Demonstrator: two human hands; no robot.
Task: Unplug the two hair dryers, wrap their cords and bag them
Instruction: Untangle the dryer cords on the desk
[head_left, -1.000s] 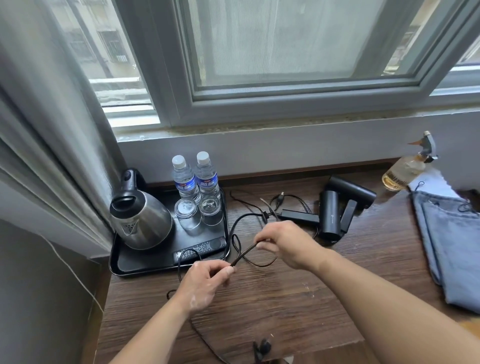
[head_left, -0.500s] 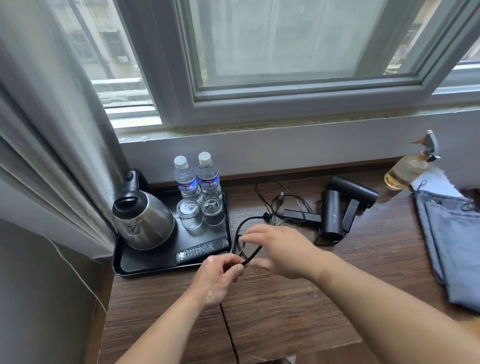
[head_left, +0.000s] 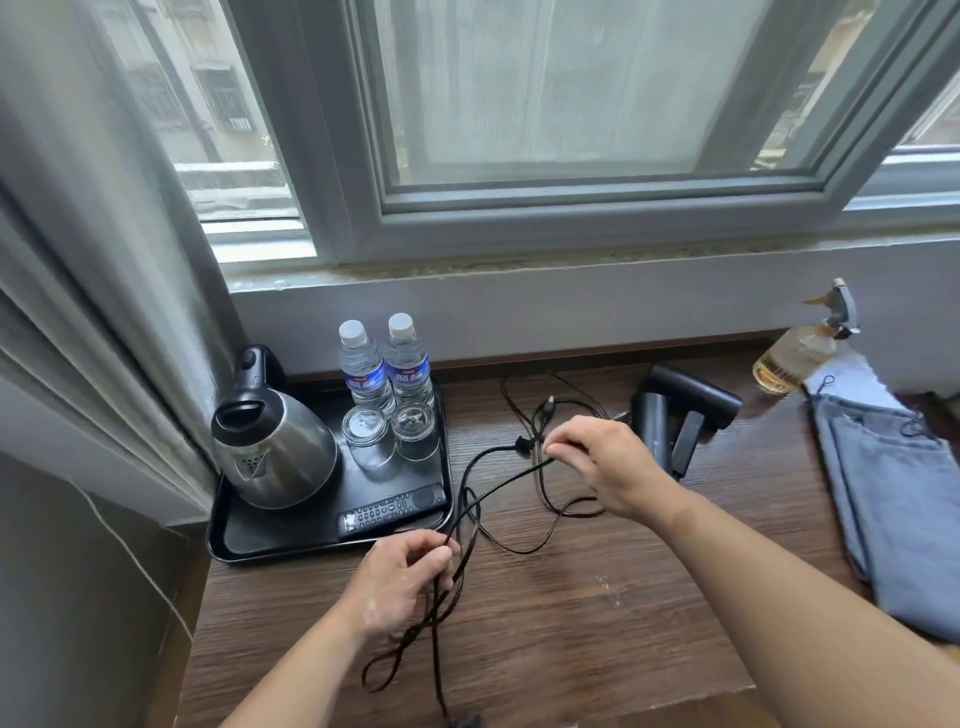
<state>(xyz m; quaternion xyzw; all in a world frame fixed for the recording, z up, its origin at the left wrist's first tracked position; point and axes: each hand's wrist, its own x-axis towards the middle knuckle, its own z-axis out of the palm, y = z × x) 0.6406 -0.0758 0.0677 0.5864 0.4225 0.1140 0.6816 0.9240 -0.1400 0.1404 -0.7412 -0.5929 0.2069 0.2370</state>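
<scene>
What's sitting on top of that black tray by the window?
On the black plastic tray: a steel electric kettle, two clear water bottles, two upturned drinking glasses and a black remote control. The tray floor beneath them is hidden.

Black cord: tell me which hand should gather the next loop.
Probably the right hand. It pinches the black cord on the stretch leading towards the hair dryers, beside the slack on the desk. The left hand already holds the gathered loops.
</scene>
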